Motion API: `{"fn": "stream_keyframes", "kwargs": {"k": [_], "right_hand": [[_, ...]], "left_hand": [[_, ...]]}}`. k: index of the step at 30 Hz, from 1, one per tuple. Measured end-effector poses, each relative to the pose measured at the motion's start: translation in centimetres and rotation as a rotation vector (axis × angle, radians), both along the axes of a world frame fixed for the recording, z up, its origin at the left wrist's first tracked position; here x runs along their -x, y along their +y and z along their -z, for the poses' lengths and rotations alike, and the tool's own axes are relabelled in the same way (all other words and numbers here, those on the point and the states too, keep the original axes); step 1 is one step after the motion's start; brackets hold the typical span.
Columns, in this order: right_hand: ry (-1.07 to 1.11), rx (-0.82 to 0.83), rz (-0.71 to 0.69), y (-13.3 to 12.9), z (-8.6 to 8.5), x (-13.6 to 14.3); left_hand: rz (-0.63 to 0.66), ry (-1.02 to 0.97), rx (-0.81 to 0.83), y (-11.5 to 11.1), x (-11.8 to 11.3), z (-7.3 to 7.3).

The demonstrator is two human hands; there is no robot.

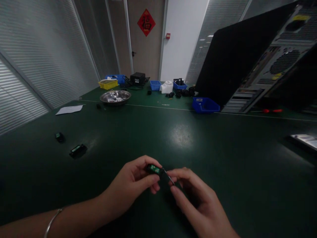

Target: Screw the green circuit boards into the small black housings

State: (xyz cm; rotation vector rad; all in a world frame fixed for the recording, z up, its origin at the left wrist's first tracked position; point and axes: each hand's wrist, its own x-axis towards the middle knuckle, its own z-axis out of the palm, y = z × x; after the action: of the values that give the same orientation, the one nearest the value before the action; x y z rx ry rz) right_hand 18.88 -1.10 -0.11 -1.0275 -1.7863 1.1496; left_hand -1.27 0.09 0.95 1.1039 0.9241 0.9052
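Between the thumb and fingers of my left hand (135,180) is a small black housing with a green circuit board (155,169) showing on its upper side. My right hand (198,198) pinches a thin, dark flat piece (168,177) with a pale edge, close against the right end of the housing. Whether that piece is joined to the housing, I cannot tell. On the table to the left lie a black part with a green strip (78,150) and a smaller black part with a green face (59,137), both apart from my hands.
A metal bowl (115,96) with small items stands at the back left, near a white paper (69,109). Blue bins (206,105), a yellow tray (108,84) and a black box (138,78) line the back. A computer case (237,56) rises at the right.
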Motion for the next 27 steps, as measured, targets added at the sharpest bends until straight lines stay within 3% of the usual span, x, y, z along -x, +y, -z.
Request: {"fn": "stream_keyframes", "kwargs": {"k": [12, 19, 27], "right_hand": [[-0.044, -0.159, -0.15, 0.89, 0.26, 0.06], [-0.049, -0.175, -0.17, 0.59, 0.33, -0.04], [-0.046, -0.167, -0.164, 0.33, 0.29, -0.1]], "left_hand": [[0.005, 0.013, 0.136, -0.16, 1.04, 0.43], [0.012, 0.073, 0.147, -0.29, 1.05, 0.2], [-0.008, 0.007, 0.162, -0.3, 0.87, 0.63]]}}
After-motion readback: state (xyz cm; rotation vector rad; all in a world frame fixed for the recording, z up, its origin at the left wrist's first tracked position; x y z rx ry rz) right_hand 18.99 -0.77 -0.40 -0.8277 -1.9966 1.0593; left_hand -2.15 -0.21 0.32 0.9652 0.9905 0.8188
